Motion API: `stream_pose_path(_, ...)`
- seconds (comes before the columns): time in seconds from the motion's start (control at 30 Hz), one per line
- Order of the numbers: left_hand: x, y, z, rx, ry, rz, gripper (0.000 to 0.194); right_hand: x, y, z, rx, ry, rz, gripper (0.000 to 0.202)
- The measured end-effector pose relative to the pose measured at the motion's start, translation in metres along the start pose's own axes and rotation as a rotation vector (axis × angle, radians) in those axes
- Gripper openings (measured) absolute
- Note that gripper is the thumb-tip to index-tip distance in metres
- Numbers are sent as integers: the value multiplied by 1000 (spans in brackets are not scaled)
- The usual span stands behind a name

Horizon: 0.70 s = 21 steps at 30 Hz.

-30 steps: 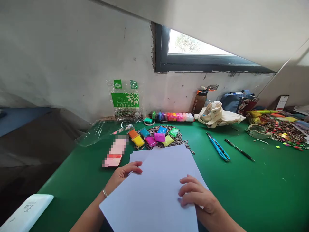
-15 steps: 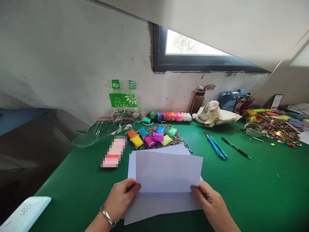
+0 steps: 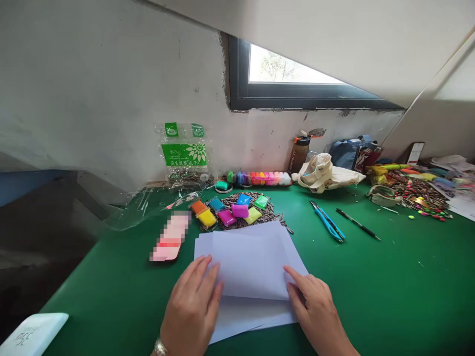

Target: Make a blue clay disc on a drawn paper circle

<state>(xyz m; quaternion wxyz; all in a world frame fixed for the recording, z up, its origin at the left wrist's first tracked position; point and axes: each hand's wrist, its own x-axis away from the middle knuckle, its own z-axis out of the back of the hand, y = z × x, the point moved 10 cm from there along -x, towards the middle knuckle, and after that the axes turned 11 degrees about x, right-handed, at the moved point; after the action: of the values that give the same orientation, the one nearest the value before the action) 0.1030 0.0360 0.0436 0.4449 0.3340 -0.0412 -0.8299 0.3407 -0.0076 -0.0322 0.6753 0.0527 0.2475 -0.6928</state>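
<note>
A folded white sheet of paper [image 3: 252, 274] lies on a stack of white paper [image 3: 272, 228], its straight fold edge toward me. Over the sheet's left side, my left hand [image 3: 195, 296] is open, its fingers stretched out flat and a little blurred. My right hand [image 3: 315, 301] rests at the right end of the fold. Its index finger points across the paper, with the thumb apart from it near the fold edge. Another layer of paper [image 3: 256, 316] reaches toward me below the fold.
Behind the paper, colored clay packets [image 3: 226, 216] sit on sunflower seeds [image 3: 276, 210]. A blurred-out phone-like item [image 3: 170, 237] lies to the left. At right are a blue utility knife [image 3: 328, 222] and a black pen [image 3: 358, 225]. A white device [image 3: 35, 333] occupies the near left corner.
The sheet's upper flap, held raised by both hands before, now lies flatter on the stack. My fingers have let go of its edges and spread over it; the view has shifted slightly.
</note>
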Motion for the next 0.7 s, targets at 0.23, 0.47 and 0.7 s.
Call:
stream_pose_path(0.23, -13, 45, 6, -100, -25, -122, 28, -3, -6, 6, 24, 1, 17, 27)
stream_pose_path(0.47, -3, 58, -57, -39, -360, -320, 45, -2, -12, 4, 48, -23, 60, 26)
stream_pose_path(0.7, 14, 32, -101, 11, -511, -253, 58, -3, -16, 7, 87, -36, 67, 23)
